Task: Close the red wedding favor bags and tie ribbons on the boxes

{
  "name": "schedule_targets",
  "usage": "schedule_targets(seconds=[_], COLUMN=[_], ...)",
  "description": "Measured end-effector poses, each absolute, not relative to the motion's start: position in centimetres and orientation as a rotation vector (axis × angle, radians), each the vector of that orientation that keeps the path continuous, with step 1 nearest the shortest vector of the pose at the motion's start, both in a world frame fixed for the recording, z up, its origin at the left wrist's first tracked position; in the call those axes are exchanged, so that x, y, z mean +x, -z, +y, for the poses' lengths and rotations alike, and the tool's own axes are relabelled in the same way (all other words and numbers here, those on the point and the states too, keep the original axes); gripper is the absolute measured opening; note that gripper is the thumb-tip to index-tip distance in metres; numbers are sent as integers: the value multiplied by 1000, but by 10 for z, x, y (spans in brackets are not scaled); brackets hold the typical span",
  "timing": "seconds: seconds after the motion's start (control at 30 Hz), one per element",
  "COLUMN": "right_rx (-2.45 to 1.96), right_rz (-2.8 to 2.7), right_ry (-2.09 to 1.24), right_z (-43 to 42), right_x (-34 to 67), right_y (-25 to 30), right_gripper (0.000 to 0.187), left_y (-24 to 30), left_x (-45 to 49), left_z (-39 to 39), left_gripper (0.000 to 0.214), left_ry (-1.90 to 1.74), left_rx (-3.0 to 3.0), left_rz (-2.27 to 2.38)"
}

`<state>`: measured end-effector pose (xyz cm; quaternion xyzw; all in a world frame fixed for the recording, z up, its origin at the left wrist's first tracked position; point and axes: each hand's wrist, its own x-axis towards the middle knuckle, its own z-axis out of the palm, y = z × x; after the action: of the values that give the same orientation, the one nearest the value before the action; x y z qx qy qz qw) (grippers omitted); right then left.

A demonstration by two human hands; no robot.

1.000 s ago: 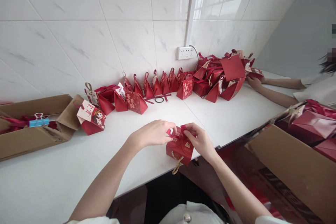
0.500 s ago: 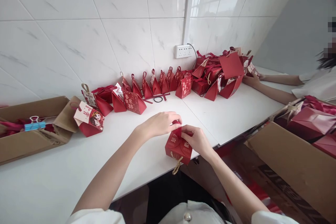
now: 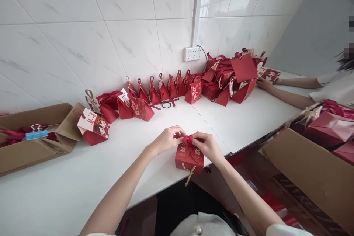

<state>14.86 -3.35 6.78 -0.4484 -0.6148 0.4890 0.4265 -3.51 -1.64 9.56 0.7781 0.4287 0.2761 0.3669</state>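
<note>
Red card box [image 3: 188,164] sat at the near edge of the worktop [image 3: 129,140], ribbon [image 3: 188,139] on top, rope handle [image 3: 190,173] in front. Left hand [image 3: 169,139] and right hand [image 3: 207,144] each had the grip closed to a pinch on the ribbon. Likely light; stiff walls, dentable; ribbon soft, slippery. Lower side walls looked the best hold. Counted: one box between hands, two open cartons [image 3: 301,158], one blue clip [image 3: 37,135], seven looped boxes [image 3: 173,90] in the wall row. Pile [image 3: 243,68] too tangled to count.
</note>
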Motion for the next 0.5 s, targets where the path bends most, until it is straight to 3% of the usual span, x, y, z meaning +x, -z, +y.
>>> schedule_targets(seconds=[0.5], right_rx=[-1324], right_rz=[-1599], right_ry=[-1078], right_z=[-46], right_x=[159], right_y=[-72], right_gripper=[18], left_y=[-85], left_x=[-34], left_z=[-32], left_gripper=[14], left_ry=[-682], left_rx=[1981], left_rz=[1076])
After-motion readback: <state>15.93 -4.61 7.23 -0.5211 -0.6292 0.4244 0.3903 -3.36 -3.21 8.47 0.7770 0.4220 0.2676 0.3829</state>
